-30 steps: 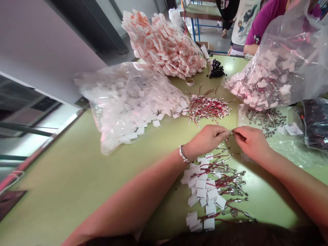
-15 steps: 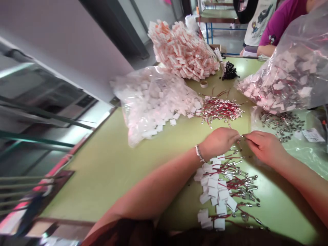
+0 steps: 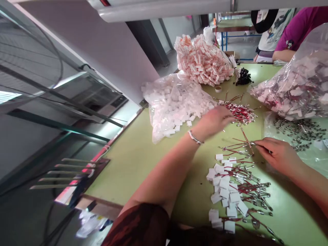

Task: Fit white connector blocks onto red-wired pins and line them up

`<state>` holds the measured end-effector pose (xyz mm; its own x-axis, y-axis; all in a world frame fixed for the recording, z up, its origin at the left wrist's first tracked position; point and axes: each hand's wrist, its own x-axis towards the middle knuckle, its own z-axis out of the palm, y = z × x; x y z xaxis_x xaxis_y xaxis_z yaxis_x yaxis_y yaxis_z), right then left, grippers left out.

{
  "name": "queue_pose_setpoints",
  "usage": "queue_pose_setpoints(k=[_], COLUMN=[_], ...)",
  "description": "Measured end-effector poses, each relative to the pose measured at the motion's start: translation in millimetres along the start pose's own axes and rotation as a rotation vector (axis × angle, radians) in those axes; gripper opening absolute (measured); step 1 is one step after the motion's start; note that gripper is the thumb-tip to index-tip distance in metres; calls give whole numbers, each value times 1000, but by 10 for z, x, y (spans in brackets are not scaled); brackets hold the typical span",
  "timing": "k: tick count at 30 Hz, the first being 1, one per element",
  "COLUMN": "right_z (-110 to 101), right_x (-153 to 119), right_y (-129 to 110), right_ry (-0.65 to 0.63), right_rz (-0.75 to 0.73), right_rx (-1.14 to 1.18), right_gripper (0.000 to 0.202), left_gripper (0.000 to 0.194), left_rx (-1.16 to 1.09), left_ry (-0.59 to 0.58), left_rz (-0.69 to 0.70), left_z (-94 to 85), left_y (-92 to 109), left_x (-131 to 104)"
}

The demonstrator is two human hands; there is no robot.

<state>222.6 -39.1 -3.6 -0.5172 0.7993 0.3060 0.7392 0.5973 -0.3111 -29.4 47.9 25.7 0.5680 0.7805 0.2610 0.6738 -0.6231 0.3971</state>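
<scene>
Around the pile of red wires [image 3: 242, 114] the worktop [image 3: 133, 171] is crowded: just left of it lies a clear bag [image 3: 176, 102] of white pieces, some spilling at its near edge, and beyond it to the left rises a heap of pink-and-white pieces [image 3: 202, 61]. A roll of tape [image 3: 218, 89] and a black-tipped bundle [image 3: 244, 77] lie behind the pile; to its right are another bag [image 3: 292, 89], with small metal parts [image 3: 299, 131] nearer, and past that bag a co-worker's purple sleeve [image 3: 298, 29]. Nearer than the pile, white-tagged wires [image 3: 228, 191] lie in an untidy column. The left hand [image 3: 212, 121] reaches across from the near left, knuckles up, bent fingers at the pile's near-left edge and in front of part of it. The right hand [image 3: 280, 155] rests low to the pile's near right, fingers pinched narrow on the metal end of a red wire [image 3: 248, 141], among other loose wires. The left fingers are blurred, and I cannot tell whether they hold anything. The bag on the pile's right is cut off by the frame, as is most of the co-worker.
</scene>
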Motion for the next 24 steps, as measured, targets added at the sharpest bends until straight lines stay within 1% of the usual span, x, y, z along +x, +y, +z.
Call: queue_pose_setpoints(k=[1,2,4,5,7,10,12,15,18,20,22,24], right_z=[5,3,-20,-40,-86,-148,-178,-213,-247,-274,-310,-357], right_x=[-2,-2,3,6,9,-6,-22,-38,-47,-56,-64,-69], right_y=[6,14,43,68,141,278,359,455,539,600,667,736], right_ry=[3,13,66,100,136,130,134,160,190,211,223,217], right_rz=[-24,-36,-24,-8,5,-14,-22,2,56,95,162,289], right_rx=[-23,-44,-74,-82,-83,-124,-193,-283,-306,-304,-293,-268], right_gripper=[27,28,29,29,26,24,24,25,24,25,27,28], left_gripper=[27,27,40,45,46,35,29,25,21,17,15,14], left_rx=[70,119,186,221,298,388,399,345,249,160,38,-69], left_ry=[48,51,-37,-75,-109,-106,-114,-74,36,128,185,172], left_rz=[-105,-177,-202,-208,-234,-315,-341,-338,-341,-372,-417,-439], left_z=[-48,-73,-56,-21,70,172,187,163,126,97,67,48], left_y=[-134,-254,-423,-466,-481,-444,-451,-523,-591,-595,-566,-521], left_x=[-8,-23,-62,-80,-96,-76,-58,-54,-58,-51,-36,-18])
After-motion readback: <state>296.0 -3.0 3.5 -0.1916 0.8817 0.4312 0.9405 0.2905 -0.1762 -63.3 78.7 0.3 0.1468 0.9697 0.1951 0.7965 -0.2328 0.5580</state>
